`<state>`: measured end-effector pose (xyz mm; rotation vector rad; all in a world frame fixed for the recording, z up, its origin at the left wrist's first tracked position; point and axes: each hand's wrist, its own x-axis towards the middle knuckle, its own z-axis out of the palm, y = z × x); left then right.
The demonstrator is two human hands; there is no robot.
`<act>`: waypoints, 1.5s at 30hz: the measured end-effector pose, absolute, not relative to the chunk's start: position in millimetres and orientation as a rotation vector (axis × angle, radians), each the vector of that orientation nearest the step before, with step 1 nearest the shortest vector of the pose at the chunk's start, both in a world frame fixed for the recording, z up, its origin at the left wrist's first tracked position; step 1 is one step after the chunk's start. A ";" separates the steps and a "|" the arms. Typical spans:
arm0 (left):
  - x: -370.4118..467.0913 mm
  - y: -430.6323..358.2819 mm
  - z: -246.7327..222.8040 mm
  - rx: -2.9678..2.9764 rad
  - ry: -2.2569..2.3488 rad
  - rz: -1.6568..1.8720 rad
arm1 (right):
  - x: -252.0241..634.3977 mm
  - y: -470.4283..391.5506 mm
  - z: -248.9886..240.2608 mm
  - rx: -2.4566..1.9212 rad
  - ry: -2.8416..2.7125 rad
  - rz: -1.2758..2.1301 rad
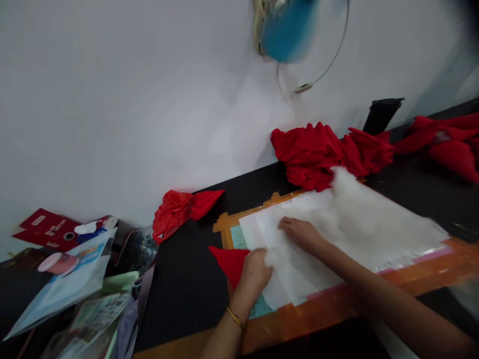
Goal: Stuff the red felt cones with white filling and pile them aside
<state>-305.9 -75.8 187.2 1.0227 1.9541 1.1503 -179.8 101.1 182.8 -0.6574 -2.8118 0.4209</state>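
Observation:
My left hand (256, 269) is closed around a small red fabric piece (232, 263), whose pointed end sticks out to the left. A tuft of white stuffing (272, 259) shows at the right side of that fist. My right hand (301, 233) is over the white sheet (262, 227), fingers curled together. Whatever they hold, if anything, is hidden. To the right of it, a large heap of fluffy white fiber stuffing (359, 214) lies on the sheet.
Orange tape (310, 311) borders the sheet on the black table (187, 294). Red fabric pieces (314, 154) are piled by the wall, with a red plastic bag (174, 212) farther left. Papers and packets (75, 284) clutter the left end. A black container (383, 115) stands at the back.

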 end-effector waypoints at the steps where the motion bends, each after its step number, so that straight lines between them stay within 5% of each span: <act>1: -307.0 -77.1 187.3 0.974 1.939 1.194 | -174.3 107.4 183.8 -0.720 -2.795 0.404; 5: -309.0 -78.7 193.8 0.719 1.854 1.408 | -155.2 104.9 197.0 -0.805 -2.618 0.438; 11: -299.0 -73.4 205.1 0.247 1.283 1.716 | -166.0 35.3 204.6 -0.345 -2.259 1.148; 22: -316.7 -90.1 185.7 0.498 1.838 1.639 | -165.5 42.2 182.9 -0.767 -2.129 1.305; 33: -305.8 -81.5 181.7 0.672 1.867 1.522 | -173.5 31.0 186.9 -0.334 -2.225 1.240; 45: -310.3 -84.3 192.6 0.794 1.811 1.471 | -170.7 39.3 190.9 -0.636 -2.150 1.292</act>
